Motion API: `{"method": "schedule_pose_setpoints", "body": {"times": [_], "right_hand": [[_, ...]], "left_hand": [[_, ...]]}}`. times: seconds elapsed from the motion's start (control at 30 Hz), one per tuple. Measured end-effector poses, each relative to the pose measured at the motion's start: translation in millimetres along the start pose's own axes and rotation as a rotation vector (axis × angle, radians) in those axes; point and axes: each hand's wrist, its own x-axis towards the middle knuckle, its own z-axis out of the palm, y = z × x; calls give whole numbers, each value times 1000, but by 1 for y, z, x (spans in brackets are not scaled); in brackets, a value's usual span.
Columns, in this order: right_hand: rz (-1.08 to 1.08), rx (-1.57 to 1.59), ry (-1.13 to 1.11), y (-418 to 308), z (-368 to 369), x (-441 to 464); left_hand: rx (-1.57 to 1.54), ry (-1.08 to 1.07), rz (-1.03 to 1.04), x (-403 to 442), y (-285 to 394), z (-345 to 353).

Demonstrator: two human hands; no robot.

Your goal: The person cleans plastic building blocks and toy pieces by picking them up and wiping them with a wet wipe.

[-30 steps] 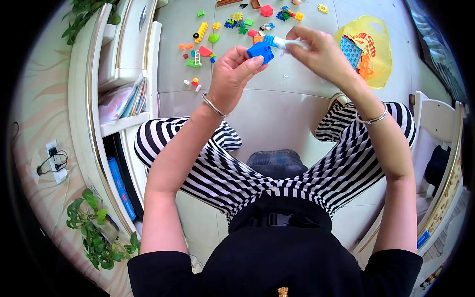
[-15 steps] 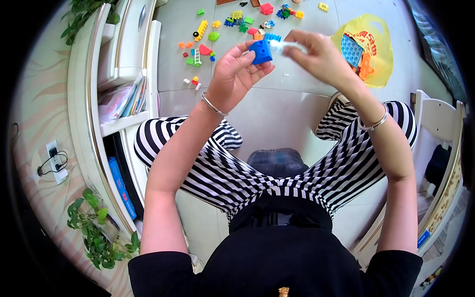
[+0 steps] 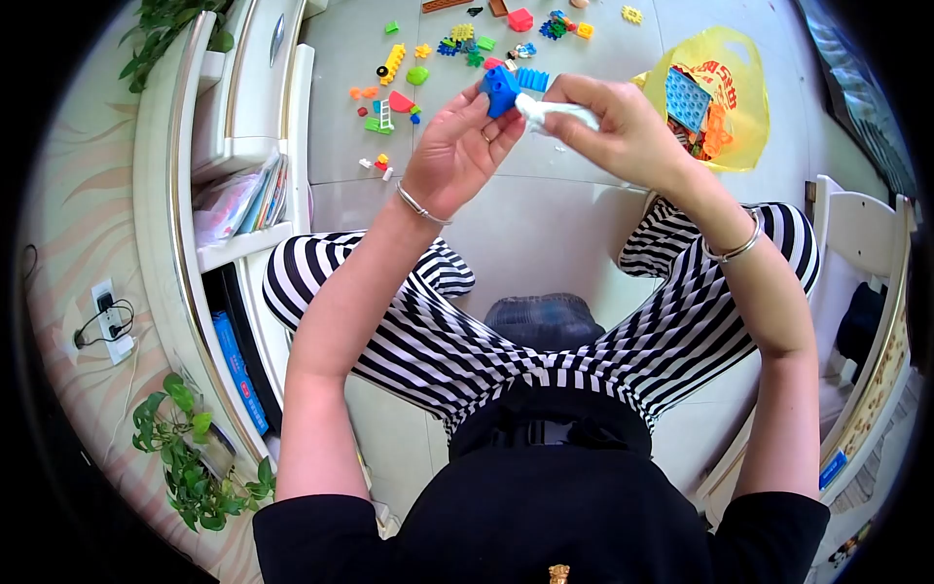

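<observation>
My left hand (image 3: 459, 146) holds a blue toy block (image 3: 499, 91) by its edges, studs showing. A crumpled white tissue (image 3: 564, 113) is pinched in my right hand (image 3: 623, 127), and its left end touches the block's lower right side. Just beyond the tissue a light-blue toothed piece (image 3: 532, 79) lies on the floor. Toy pieces in many colours are scattered past my hands, among them a yellow piece with a black wheel (image 3: 391, 64) and a green round piece (image 3: 417, 75).
A yellow plastic bag (image 3: 747, 107) with a light-blue plate (image 3: 687, 99) and orange pieces stands at the right. A white cabinet (image 3: 263, 117) is on the left, a white chair (image 3: 856, 229) on the right. My striped legs (image 3: 389, 321) are spread on the floor.
The blue block has turned and tilted in my left hand. The tissue has moved down and left against the block's side. My right hand stays closed on the tissue.
</observation>
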Motion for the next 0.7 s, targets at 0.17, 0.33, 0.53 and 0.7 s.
{"method": "schedule_pose_setpoints", "body": {"times": [0.17,0.33,0.53,0.7], "right_hand": [[39,-196,203,10,5,4],[-44,-179,230,-7,7,1],[12,-287,223,8,1,7],[-73,-233,110,2,15,3]], "left_hand": [[156,116,-66,-2,-9,13],[152,37,-108,-2,-6,16],[30,31,-14,-1,-6,6],[180,37,-22,1,-10,18]]}}
